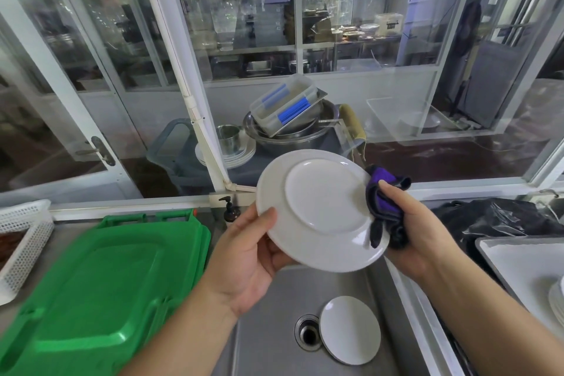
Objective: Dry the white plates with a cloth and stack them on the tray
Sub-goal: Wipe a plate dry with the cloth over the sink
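Observation:
My left hand (pixel 248 256) grips a white plate (pixel 317 207) by its lower left rim and holds it tilted above the sink, underside facing me. My right hand (pixel 409 232) is closed on a bunched purple and dark cloth (pixel 385 201) pressed against the plate's right rim. Another white plate (pixel 351 330) lies in the steel sink (pixel 268 314) beside the drain (pixel 308 333). At the far right a metal tray (pixel 518 256) carries a stack of white plates (pixel 557 299), cut off by the frame edge.
Stacked green plastic lids (pixel 100 284) cover the counter to the left, beside a white perforated basket (pixel 24 241). A soap pump bottle (pixel 229 210) stands behind the sink. A black plastic bag (pixel 494 217) lies at the right. Glass windows rise behind.

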{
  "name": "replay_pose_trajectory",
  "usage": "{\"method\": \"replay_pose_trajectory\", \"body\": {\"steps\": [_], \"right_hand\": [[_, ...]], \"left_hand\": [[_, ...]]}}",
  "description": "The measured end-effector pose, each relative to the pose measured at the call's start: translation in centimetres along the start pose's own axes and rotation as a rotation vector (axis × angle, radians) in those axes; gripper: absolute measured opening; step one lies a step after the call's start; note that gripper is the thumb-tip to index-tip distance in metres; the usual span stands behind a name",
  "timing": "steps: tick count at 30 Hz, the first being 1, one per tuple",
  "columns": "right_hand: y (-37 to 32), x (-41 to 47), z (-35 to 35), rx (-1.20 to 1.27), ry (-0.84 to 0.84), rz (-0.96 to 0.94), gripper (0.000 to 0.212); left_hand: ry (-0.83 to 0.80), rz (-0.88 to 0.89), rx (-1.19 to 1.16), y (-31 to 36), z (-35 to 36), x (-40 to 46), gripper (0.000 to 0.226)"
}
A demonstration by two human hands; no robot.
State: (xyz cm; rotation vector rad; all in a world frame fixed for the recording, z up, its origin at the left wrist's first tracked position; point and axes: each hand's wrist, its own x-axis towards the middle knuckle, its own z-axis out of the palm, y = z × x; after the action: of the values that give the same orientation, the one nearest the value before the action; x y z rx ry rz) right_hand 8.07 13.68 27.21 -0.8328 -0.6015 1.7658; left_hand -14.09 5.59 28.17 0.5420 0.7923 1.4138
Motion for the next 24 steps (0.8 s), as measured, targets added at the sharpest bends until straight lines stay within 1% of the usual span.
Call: {"method": "replay_pose_trajectory", "body": {"steps": [3, 5, 10, 14, 18, 20, 22, 24], "right_hand": [[2.2, -0.1, -0.3, 0.048, 0.046, -0.007, 0.047], [4.0, -0.2, -0.6, 0.103, 0.060, -0.007, 0.048], [6.5, -0.6, -1.6, 0.225, 0.087, -0.016, 0.052], [4.3, -0.7, -2.1, 0.129, 0.139, -0.015, 0.044], [0.9, -1.0, -2.1, 0.050, 0.035, 0.023, 0.026], [-0.4, -0.9, -2.0, -0.012, 0.021, 0.026, 0.029], [-1.3, -0.7, -1.9, -0.051, 0.007, 0.025, 0.037], [-2.0, -0.7, -1.7, -0.066, -0.005, 0.040, 0.040]], "left_hand": [[0.058, 0.051, -0.070, -1.5, 0.7, -0.2, 0.032], [0.082, 0.066, -0.111, -2.8, 1.1, -0.3, 0.032], [0.049, 0.030, -0.165, -5.2, 1.8, -1.2, 0.046], [0.040, -0.027, -0.094, -4.7, 0.5, -0.8, 0.046], [0.034, -0.101, -0.104, -1.9, -0.9, 0.7, 0.035], [0.008, -0.105, -0.036, -0.5, -1.2, 1.3, 0.033], [-0.035, -0.093, 0.032, 0.3, -1.3, 1.4, 0.036], [-0.062, -0.086, 0.049, 0.4, -1.3, 1.3, 0.036]]}}
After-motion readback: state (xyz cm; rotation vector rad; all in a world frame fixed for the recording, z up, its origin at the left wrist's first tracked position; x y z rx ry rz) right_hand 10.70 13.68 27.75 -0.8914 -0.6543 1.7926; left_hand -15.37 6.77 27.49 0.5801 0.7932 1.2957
